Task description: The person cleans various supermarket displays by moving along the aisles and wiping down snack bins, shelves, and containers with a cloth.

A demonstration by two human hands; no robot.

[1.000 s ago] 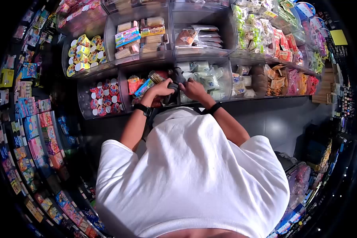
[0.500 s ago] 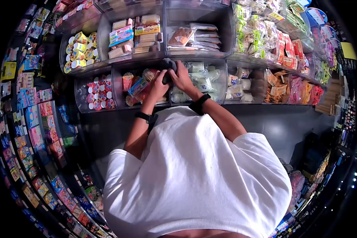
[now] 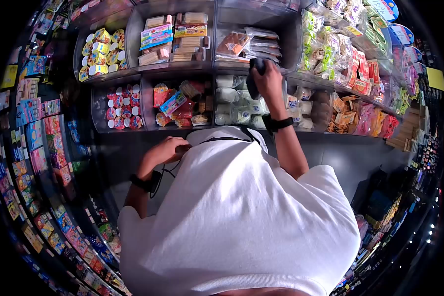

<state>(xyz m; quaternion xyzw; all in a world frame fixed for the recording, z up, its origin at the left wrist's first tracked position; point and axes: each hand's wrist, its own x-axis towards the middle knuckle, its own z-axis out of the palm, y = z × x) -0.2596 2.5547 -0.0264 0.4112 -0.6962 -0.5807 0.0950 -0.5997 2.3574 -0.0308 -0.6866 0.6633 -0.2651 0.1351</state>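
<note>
My right hand (image 3: 270,81) is wrapped round a dark cloth (image 3: 255,79), bunched up, and holds it over the bin divider. Below it lie white-and-green wrapped packs (image 3: 241,103) in the lower middle bin; flat brown packs (image 3: 233,43) sit in the bin just above. My left hand (image 3: 166,150) is down by my waist at the left side of the white shirt (image 3: 232,197). Its fingers are curled in, and what they hold, if anything, is hidden. A thin black cable (image 3: 168,170) hangs beside that wrist.
Clear-walled bins run across in two rows. Yellow cups (image 3: 101,52) and red cups (image 3: 123,109) fill those on the left. A blue packet (image 3: 173,103) lies among red packs. Green-white bags (image 3: 325,49) crowd the right. Shelves of packets (image 3: 44,143) rise close at my left.
Both hands were together at the dark cloth over the lower bins. My left hand has let go and dropped to my waist; my right has carried the cloth to the right.
</note>
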